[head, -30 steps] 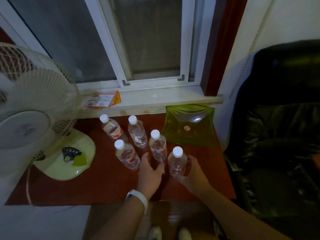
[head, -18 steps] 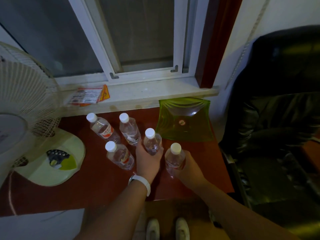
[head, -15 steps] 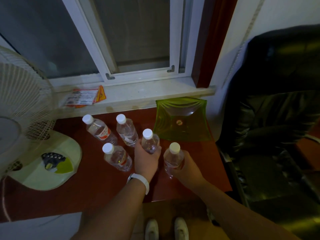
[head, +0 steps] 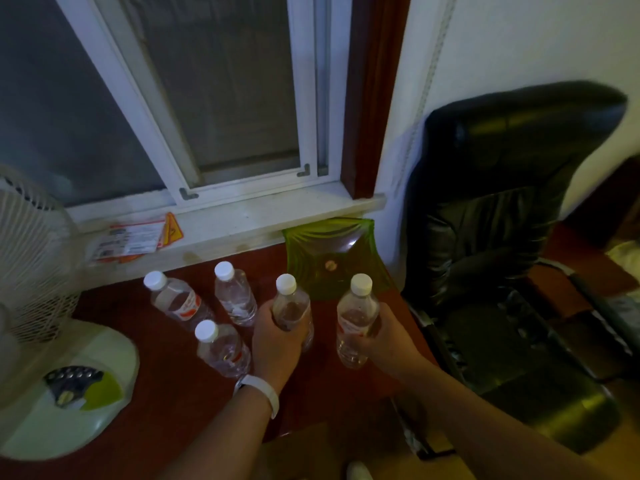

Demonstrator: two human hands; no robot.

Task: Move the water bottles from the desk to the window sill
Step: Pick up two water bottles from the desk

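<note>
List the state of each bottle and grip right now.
Left grip: curled round the middle bottle.
Right grip: curled round the right bottle.
Middle bottle: capped, upright, held.
Right bottle: capped, upright, held.
Back-left bottle: capped, standing on the desk.
Back bottle: capped, standing free.
Front bottle: capped, standing free.
Window sill: no bottles yet.

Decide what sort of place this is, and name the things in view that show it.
Probably a home study or office: a desk below a window sill, a black office chair beside it, and a fan on the desk.
</note>
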